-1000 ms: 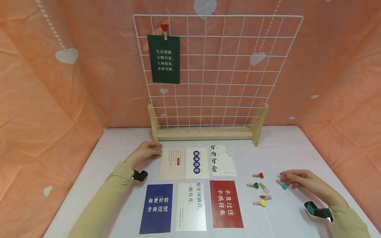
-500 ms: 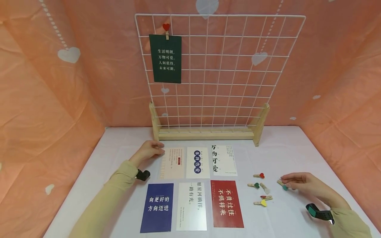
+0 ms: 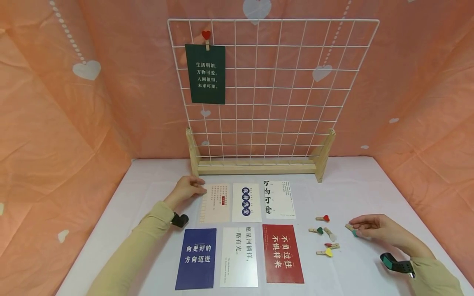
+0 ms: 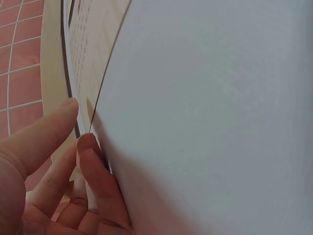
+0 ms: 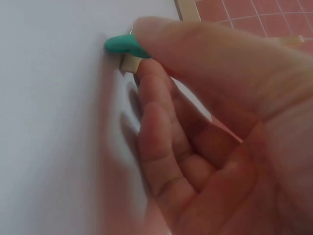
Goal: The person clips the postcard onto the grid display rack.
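Observation:
My left hand (image 3: 186, 191) is at the upper left corner of a pale pink card (image 3: 214, 205) lying flat on the table. In the left wrist view, the fingertips (image 4: 89, 142) touch the edge of that card, with a gap between the upper finger and those below. At the right, my right hand (image 3: 385, 231) pinches a small wooden clothespin (image 3: 349, 227) with a turquoise heart, low over the tabletop. In the right wrist view, the thumb lies over the turquoise heart (image 5: 124, 45), and fingers sit below the wooden end (image 5: 130, 63).
Behind stands a white wire grid (image 3: 274, 94) on a wooden base (image 3: 255, 169). A dark green card (image 3: 205, 78) hangs from it by a red-heart clothespin (image 3: 206, 37). White (image 3: 247, 203), blue (image 3: 196, 259) and red (image 3: 283, 253) cards lie in two rows. Several clothespins (image 3: 326, 252) lie right of them.
My right hand's fingers have closed around the turquoise-heart clothespin, covering more of it. The left hand stays by the pale pink card's corner. The head view has shifted slightly.

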Tool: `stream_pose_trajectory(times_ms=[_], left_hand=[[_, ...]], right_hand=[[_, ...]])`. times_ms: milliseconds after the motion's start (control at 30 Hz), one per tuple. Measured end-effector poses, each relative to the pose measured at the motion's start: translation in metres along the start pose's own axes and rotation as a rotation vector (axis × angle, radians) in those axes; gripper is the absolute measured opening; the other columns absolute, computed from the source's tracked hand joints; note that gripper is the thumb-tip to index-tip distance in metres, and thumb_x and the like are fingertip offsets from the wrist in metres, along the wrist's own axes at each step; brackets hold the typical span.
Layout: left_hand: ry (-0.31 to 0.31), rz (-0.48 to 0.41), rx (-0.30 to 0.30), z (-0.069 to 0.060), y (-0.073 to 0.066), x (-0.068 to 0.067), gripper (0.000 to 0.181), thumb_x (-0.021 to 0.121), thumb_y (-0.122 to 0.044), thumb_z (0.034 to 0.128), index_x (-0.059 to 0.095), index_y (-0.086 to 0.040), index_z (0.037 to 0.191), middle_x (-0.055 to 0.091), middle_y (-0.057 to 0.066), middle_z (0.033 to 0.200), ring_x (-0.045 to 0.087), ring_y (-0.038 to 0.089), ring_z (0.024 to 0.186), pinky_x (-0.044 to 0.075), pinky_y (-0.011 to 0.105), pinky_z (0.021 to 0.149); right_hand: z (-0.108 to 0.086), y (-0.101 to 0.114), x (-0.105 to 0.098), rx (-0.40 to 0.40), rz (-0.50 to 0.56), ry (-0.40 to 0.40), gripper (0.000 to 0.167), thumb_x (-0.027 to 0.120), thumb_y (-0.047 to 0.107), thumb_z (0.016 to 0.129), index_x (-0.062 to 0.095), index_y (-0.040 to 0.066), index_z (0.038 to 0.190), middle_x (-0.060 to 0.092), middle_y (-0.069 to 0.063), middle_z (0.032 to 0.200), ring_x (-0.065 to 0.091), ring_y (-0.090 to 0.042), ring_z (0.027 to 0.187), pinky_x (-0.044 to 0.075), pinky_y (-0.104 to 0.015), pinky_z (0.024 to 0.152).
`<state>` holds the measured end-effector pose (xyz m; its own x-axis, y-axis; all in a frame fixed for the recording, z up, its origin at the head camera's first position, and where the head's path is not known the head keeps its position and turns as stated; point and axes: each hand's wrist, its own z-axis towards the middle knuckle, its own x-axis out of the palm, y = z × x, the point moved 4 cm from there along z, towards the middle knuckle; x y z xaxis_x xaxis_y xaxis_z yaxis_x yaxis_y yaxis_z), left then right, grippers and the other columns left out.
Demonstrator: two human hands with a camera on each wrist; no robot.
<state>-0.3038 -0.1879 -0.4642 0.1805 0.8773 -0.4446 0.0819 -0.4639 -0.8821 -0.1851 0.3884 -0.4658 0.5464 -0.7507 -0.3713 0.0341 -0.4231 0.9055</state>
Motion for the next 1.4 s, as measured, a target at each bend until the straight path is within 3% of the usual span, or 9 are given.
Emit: stream_pose_trajectory(times_ms=[467,800,1000,1400], left_hand=[[-0.028,0.018,-0.002,-0.0016,-0.0017,0.0001,0.034,0.077,0.003,0.0768,0.063,0.011,0.107,0.061,0.006,0.075,0.052,0.010,0.064,0.045,0.021,0.056],[-0.054,0.066,0.022,-0.0016,-0.0008,0.0017,0.035,0.080,0.002,0.0739,0.065,0.010,0.105,0.062,0.008,0.075,0.053,0.011,0.067,0.045,0.021,0.057],[-0.069,0.094,0.051,-0.0031,-0.0035,0.0013,0.035,0.081,0.002,0.0724,0.066,0.009,0.104,0.063,0.008,0.076,0.055,0.010,0.068,0.046,0.020,0.059],[-0.075,0.065,0.025,-0.0047,-0.0051,0.0023,0.035,0.080,0.004,0.0717,0.066,0.009,0.103,0.061,0.008,0.076,0.053,0.011,0.069,0.045,0.019,0.057]], right_hand=[[0.0018,-0.0009,0.0015,0.004,-0.008,0.003,0.038,0.065,0.003,0.089,0.052,-0.020,0.117,0.062,0.000,0.093,0.056,-0.005,0.079,0.052,-0.020,0.065],[0.0055,-0.0037,0.0014,0.065,-0.044,-0.033,0.037,0.067,0.008,0.090,0.056,-0.014,0.117,0.058,-0.002,0.091,0.052,-0.007,0.075,0.049,-0.021,0.061],[0.0058,-0.0025,0.0029,0.043,-0.069,-0.048,0.032,0.068,0.007,0.088,0.058,-0.013,0.112,0.056,0.001,0.087,0.051,-0.006,0.073,0.048,-0.020,0.059],[0.0061,-0.0023,0.0030,0.014,-0.126,-0.083,0.026,0.068,0.004,0.088,0.060,-0.012,0.107,0.056,0.002,0.086,0.050,-0.004,0.070,0.047,-0.019,0.056]])
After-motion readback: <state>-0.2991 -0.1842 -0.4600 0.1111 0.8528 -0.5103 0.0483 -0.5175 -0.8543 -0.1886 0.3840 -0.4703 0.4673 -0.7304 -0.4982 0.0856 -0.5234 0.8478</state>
